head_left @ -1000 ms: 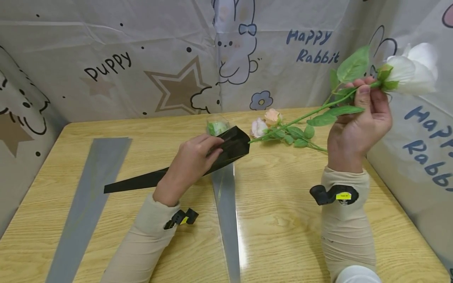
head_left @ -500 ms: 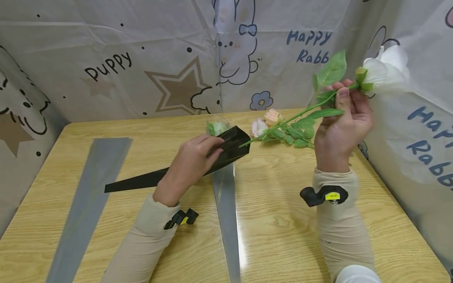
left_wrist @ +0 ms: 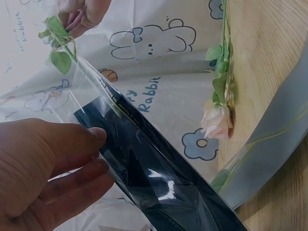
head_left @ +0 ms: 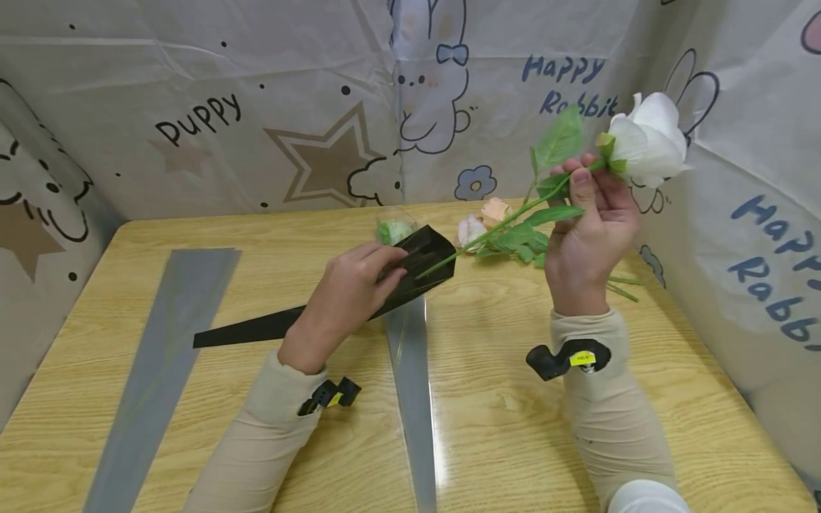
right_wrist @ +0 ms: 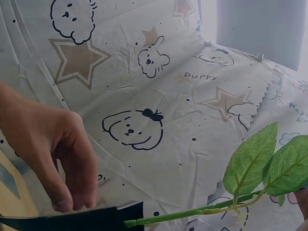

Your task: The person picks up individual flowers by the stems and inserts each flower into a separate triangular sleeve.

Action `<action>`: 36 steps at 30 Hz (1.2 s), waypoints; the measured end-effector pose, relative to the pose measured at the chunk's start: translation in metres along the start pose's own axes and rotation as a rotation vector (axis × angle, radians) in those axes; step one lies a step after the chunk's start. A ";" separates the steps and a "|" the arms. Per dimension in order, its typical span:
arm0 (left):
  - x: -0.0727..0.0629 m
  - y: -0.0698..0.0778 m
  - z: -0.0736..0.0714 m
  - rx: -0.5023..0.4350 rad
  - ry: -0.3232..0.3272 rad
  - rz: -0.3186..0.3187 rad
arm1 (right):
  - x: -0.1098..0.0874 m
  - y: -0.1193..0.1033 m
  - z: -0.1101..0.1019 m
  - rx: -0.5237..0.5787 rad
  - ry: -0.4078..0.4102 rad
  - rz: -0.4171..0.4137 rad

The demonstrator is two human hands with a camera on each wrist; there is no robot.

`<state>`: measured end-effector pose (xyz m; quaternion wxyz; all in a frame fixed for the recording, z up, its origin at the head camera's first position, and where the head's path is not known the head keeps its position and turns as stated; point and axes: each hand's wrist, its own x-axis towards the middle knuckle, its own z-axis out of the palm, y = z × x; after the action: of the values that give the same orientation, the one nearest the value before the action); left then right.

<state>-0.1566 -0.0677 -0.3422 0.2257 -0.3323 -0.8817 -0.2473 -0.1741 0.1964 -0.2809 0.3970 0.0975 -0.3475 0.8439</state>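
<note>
My left hand point(head_left: 349, 296) pinches the edge of a black flower sleeve point(head_left: 256, 328), a long tapering wrapper with a clear front. In the left wrist view, thumb and fingers grip the sleeve point(left_wrist: 159, 178) near its wide mouth. My right hand point(head_left: 593, 228) holds a white artificial rose point(head_left: 651, 139) by its green stem, just under the bloom. The stem slants down to the left, its lower end inside the sleeve's mouth. Green leaves point(right_wrist: 252, 163) spread from the stem in the right wrist view, where the bloom is out of sight.
A pink rose point(head_left: 471, 231) and a peach rose point(head_left: 495, 211) lie at the table's back. Behind the left hand is a wrapped green-white flower point(head_left: 394, 231). Grey sleeves lie on the left point(head_left: 160, 356) and in the middle point(head_left: 413, 399). A printed cloth point(head_left: 308, 71) hangs behind.
My right hand has moved left with the white rose, and the stem's end has slid from the sleeve's mouth farther inside. The left hand has stayed nearly still.
</note>
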 end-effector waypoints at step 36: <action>0.001 0.002 0.001 -0.004 0.019 0.036 | -0.033 0.032 0.005 -0.090 -0.166 0.099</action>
<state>-0.1560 -0.0655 -0.3423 0.2380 -0.3462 -0.8730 -0.2479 -0.1761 0.1594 -0.3079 0.3286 0.1319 -0.4211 0.8351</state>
